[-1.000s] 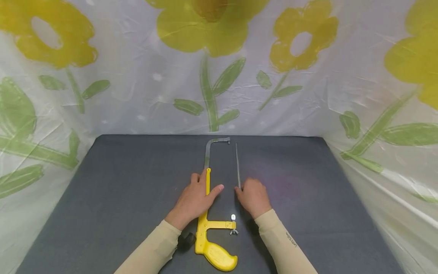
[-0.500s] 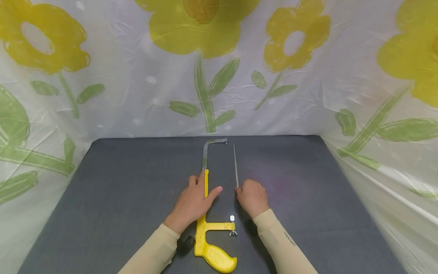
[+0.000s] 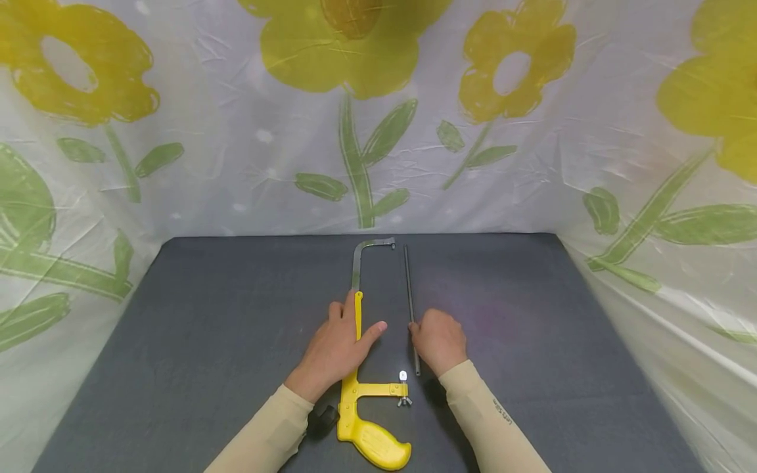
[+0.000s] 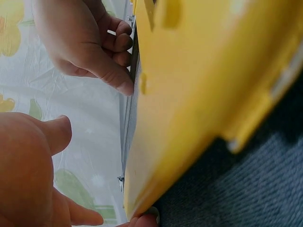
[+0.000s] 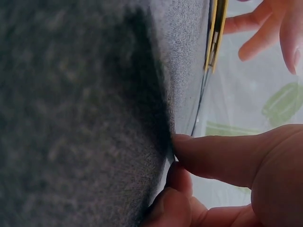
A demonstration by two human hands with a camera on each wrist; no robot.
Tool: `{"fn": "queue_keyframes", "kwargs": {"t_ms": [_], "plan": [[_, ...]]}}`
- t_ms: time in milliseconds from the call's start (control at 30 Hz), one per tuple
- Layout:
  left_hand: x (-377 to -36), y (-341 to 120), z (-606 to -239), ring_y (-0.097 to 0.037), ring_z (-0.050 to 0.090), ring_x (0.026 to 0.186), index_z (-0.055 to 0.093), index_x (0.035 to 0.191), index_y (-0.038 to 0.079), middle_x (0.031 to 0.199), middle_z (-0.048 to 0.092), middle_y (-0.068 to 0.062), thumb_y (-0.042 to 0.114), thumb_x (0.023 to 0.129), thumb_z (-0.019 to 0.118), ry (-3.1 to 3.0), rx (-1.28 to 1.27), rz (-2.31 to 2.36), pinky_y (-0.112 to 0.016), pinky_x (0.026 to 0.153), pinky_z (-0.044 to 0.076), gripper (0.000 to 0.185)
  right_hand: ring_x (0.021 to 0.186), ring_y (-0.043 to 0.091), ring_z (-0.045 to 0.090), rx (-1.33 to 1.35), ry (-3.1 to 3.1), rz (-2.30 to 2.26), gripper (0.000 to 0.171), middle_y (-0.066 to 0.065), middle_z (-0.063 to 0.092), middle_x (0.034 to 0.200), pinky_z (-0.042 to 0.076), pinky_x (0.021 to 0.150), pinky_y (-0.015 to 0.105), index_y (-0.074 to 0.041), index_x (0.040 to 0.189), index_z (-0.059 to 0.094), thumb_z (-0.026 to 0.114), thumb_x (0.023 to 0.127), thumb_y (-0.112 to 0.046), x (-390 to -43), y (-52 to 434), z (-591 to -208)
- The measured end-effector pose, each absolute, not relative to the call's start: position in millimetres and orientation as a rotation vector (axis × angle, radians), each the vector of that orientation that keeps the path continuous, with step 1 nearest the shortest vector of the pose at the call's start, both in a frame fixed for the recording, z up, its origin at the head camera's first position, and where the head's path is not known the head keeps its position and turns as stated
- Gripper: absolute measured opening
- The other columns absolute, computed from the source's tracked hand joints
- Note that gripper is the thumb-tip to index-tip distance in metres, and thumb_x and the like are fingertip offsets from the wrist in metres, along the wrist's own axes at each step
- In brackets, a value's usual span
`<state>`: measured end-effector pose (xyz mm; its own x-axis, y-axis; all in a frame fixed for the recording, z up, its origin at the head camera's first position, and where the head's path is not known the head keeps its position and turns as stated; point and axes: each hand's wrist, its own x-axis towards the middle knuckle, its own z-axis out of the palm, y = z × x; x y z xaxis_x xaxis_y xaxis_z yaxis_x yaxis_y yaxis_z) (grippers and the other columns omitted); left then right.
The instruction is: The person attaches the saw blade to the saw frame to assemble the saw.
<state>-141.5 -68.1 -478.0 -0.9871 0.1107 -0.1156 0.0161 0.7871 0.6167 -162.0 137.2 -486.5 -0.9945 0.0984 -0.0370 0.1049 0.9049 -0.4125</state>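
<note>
Half the blade [image 3: 410,289] hides beside the right hand [image 3: 439,341], pinched.

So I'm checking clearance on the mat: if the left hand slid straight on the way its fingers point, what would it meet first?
Probably nothing on the mat: the left hand lies on the yellow saw frame, fingers pointing toward the far floral backdrop. The way looks free, though depth is unclear.

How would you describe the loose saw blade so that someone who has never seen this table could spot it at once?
Start at the dark grey table and find the yellow hacksaw frame at its middle. Just right of it lies the saw blade, pinched by the right hand. It is the only thin, dark, straight strip, separate from the frame.
</note>
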Motion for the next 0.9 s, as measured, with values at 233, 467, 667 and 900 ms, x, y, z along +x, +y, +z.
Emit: {"fn": "queue_keyframes", "kwargs": {"t_ms": [233, 467, 667, 900], "plan": [[-142.3, -67.9, -477.6, -0.023, 0.058, 0.073, 0.02, 0.174, 0.009, 0.146, 0.048, -0.027, 0.066, 0.103, 0.062, 2.84, 0.11, 0.965, -0.034, 0.064, 0.049, 0.101, 0.057, 0.022, 0.055, 0.162, 3.037, -0.695, 0.051, -0.001, 0.051, 0.058, 0.044, 0.053, 0.039, -0.017, 0.052, 0.054, 0.076, 0.098, -0.024, -159.7, 133.6, -480.4], [-142.5, -66.9, -477.5, -0.023, 0.058, 0.074, 0.02, 0.174, 0.009, 0.146, 0.048, -0.026, 0.066, 0.102, 0.063, 2.838, 0.099, 0.952, -0.034, 0.064, 0.049, 0.101, 0.054, 0.02, 0.052, 0.145, 3.066, -0.781, 0.043, -0.003, 0.053, 0.057, 0.037, 0.051, 0.034, -0.016, 0.055, 0.062, 0.079, 0.094, -0.021, -160.4, 133.4, -479.7], [-142.3, -66.6, -476.9, -0.023, 0.058, 0.074, 0.019, 0.174, 0.01, 0.145, 0.048, -0.026, 0.065, 0.102, 0.064, 2.836, 0.087, 0.953, -0.033, 0.063, 0.048, 0.101, 0.053, 0.018, 0.051, 0.127, 3.067, -0.843, 0.039, -0.003, 0.054, 0.056, 0.036, 0.052, 0.032, -0.016, 0.056, 0.063, 0.079, 0.092, -0.016, -161.9, 134.4, -480.9], [-141.8, -66.4, -477.0, -0.023, 0.059, 0.075, 0.02, 0.173, 0.007, 0.146, 0.048, -0.026, 0.064, 0.101, 0.067, 2.843, 0.084, 0.934, -0.034, 0.063, 0.051, 0.103, 0.066, 0.022, 0.063, 0.16, 3.02, -0.867, 0.021, 0.003, 0.068, 0.073, 0.049, 0.062, 0.038, -0.011, 0.075, 0.071, 0.08, 0.093, -0.018, -163.7, 137.4, -481.1]]}}
